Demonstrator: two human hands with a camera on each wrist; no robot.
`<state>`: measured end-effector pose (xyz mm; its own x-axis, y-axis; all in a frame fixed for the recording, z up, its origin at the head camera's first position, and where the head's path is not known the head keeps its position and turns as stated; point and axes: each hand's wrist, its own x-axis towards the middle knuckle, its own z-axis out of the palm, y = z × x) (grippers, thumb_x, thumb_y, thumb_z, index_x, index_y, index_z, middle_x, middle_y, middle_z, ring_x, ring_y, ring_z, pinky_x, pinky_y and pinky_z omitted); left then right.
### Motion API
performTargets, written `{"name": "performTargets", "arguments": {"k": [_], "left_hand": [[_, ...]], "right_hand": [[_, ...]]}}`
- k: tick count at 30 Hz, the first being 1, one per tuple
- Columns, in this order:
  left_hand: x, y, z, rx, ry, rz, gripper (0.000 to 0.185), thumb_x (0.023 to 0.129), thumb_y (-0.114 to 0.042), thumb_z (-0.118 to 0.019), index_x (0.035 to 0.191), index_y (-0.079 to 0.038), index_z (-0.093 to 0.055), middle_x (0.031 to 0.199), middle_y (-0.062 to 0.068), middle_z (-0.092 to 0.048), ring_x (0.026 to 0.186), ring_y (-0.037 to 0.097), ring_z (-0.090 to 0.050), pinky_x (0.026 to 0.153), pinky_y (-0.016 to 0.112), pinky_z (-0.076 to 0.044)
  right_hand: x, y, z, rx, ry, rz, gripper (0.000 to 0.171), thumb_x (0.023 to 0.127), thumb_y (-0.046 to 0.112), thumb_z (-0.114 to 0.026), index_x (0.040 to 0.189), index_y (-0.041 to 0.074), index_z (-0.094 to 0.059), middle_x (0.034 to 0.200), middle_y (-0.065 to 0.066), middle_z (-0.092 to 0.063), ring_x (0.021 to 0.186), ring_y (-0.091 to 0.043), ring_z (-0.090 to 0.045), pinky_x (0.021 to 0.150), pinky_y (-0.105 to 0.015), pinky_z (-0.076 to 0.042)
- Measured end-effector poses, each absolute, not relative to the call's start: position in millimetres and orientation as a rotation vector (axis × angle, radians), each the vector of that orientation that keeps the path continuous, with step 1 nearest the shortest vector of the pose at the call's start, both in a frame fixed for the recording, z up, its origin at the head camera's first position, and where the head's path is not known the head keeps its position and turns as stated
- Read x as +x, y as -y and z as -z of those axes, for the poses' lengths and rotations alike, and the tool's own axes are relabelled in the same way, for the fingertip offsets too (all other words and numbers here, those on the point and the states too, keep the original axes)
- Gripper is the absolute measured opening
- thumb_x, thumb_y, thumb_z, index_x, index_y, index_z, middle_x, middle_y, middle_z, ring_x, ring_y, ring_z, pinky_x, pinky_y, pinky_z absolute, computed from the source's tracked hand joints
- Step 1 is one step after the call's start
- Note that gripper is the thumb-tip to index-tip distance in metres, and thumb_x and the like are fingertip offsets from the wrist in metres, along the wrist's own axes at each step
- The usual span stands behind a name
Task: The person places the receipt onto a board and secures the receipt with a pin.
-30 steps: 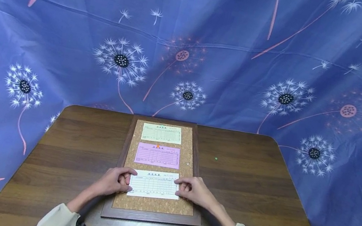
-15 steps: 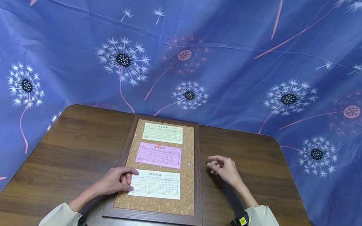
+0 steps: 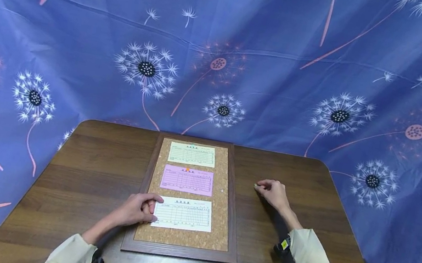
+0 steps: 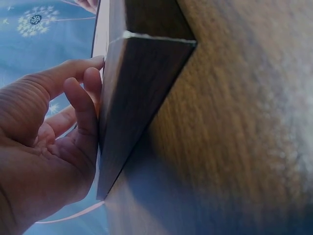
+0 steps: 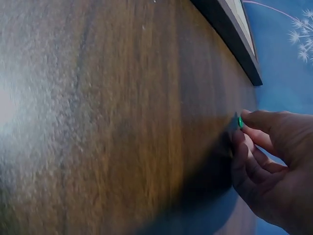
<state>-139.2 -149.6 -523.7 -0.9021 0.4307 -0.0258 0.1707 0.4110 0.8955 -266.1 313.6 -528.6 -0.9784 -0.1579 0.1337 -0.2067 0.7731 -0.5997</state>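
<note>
At centre right, the right hand [image 3: 273, 193] pinches a green pin [image 5: 240, 122] on the table [image 3: 104, 169]. The left hand [image 3: 137, 209], fingers curled, presses the white slip [image 3: 183, 214] onto the cork board [image 3: 214, 234].

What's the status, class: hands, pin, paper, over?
Left hand presses white slip flat on cork board. Right hand pinches green pushpin on table. Nothing between pin and board.

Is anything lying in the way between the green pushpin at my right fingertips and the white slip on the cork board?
Nothing visible: between the green pushpin at the right hand and the white slip lie only bare table and the board's frame.
</note>
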Motion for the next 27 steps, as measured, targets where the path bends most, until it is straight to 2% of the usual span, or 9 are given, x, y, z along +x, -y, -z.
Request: {"name": "performTargets", "arguments": {"k": [8, 17, 20, 27], "left_hand": [[-139.6, 148.8, 520.4, 0.508, -2.441, -1.469, 0.045, 0.076, 0.005, -0.08, 0.118, 0.008, -0.065, 0.08, 0.012, -0.06, 0.058, -0.001, -0.048, 0.054, 0.016, -0.04], [-141.1, 147.4, 520.6, 0.487, -2.459, -1.422, 0.045, 0.076, 0.004, -0.081, 0.118, 0.007, -0.065, 0.08, 0.009, -0.06, 0.058, 0.0, -0.047, 0.055, 0.017, -0.039], [-139.5, 146.8, 519.9, 0.497, -2.454, -1.431, 0.044, 0.076, 0.004, -0.081, 0.117, 0.007, -0.065, 0.08, 0.011, -0.06, 0.058, 0.0, -0.048, 0.054, 0.017, -0.04], [-138.4, 147.6, 520.4, 0.504, -2.452, -1.443, 0.044, 0.076, 0.003, -0.081, 0.117, 0.007, -0.065, 0.08, 0.01, -0.06, 0.058, -0.001, -0.048, 0.055, 0.017, -0.04]], "right_hand": [[-270.8, -305.4, 528.7, 0.237, 2.854, -0.967, 0.017, 0.091, 0.017, -0.077, 0.089, 0.0, -0.08, 0.074, -0.011, -0.076, 0.059, -0.007, -0.065, 0.06, -0.023, -0.05], [-267.0, -304.6, 523.4, 0.127, 2.921, -0.941, 0.016, 0.092, 0.017, -0.074, 0.09, 0.003, -0.082, 0.071, -0.009, -0.076, 0.057, -0.006, -0.064, 0.06, -0.027, -0.048], [-263.9, -303.1, 521.5, 0.155, 2.94, -0.928, 0.016, 0.093, 0.018, -0.074, 0.09, 0.005, -0.082, 0.068, -0.006, -0.075, 0.056, -0.006, -0.063, 0.06, -0.028, -0.048], [-251.4, -282.3, 512.8, 0.348, 2.871, -1.026, 0.011, 0.092, 0.015, -0.076, 0.088, 0.006, -0.08, 0.068, -0.006, -0.074, 0.055, -0.006, -0.062, 0.057, -0.022, -0.047]]}}
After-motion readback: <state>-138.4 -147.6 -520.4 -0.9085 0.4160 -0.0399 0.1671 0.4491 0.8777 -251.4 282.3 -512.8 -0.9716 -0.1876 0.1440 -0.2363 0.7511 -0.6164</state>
